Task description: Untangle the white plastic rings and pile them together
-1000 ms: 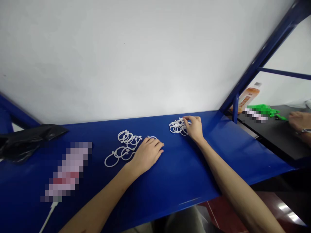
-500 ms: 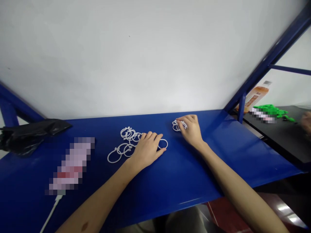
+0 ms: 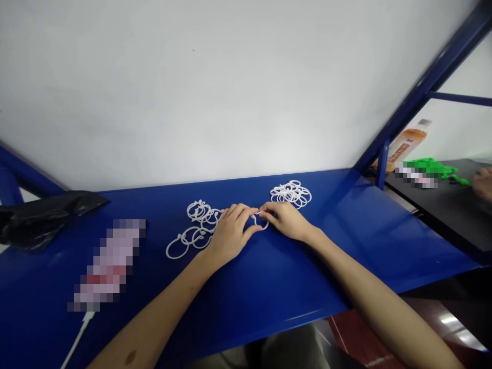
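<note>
Plain white wall (image 3: 192, 102) rises behind the glossy blue painted surface (image 3: 269, 287) in the head view, the only one I have. Between my hands, just above or on that surface, is a thin white ring with a small knobbed end (image 3: 266, 226); it looks like bendable plastic. Thumb and forefinger of my right hand (image 3: 286, 218) pinch it near the top. My left hand (image 3: 230, 230) curves around its other side, thumb and fingertips spread a little; whether that grip clamps the ring, I cannot tell.

A loose cluster of white rings (image 3: 198, 228) lies beside my left hand, partly under it; a tighter heap of white rings (image 3: 291, 193) sits beyond my right.

To handle this one well, I judge, I should steady it with the left, work close to the knobbed end with the right, and press gently so the loop doesn't kink or spring away.

As for containers, a crumpled black plastic bag (image 3: 49, 215) lies at far left, its contents hidden. Beyond the blue frame at right stands an orange, labelled bottle with a greyish cap (image 3: 407, 145); how full it is, I can't make out.
</note>
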The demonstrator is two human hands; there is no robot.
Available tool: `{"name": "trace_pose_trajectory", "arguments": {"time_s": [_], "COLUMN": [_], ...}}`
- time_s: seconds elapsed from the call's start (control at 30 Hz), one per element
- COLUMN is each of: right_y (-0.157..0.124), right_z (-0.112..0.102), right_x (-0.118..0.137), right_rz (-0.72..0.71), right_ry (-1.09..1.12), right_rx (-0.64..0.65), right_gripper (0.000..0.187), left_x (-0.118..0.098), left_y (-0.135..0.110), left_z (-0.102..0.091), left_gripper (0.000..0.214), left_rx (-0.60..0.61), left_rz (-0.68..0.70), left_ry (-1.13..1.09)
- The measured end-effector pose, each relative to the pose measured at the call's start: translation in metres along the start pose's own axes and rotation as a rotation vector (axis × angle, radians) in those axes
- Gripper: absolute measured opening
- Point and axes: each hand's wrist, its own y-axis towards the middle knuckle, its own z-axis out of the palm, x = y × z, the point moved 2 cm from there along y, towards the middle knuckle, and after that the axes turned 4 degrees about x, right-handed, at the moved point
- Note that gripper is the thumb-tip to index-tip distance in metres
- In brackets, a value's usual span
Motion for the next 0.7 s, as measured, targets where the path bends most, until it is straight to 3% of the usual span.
{"name": "trace_pose_trajectory", "arguments": {"time_s": [0.13, 0.4, 0.53, 0.7], "right_y": [0.000, -0.003, -0.004, 0.001], "right_z": [0.000, 0.010, 0.025, 0.017], "right_x": [0.002, 0.017, 0.035, 0.020], "right_rz": [-0.063, -0.245, -0.341, -0.107], "right_ry": [0.040, 0.044, 0.082, 0.006], "right_rx": [-0.006, 0.019, 0.069, -0.053], "right_gripper": [0.018, 0.025, 0.022, 0.019], "left_x": [0.005, 0.000, 0.008, 0.018], "left_y": [0.002, 0.002, 0.006, 0.004], "left_z": [-0.003, -0.005, -0.003, -0.013], "left_gripper": [0.012, 0.022, 0.027, 0.027], "left_rx": [-0.056, -0.115, -0.079, -0.154], "left_rz": [-0.026, 0.008, -0.079, -0.182], "left_ry": [-0.041, 0.136, 0.140, -0.053]}}
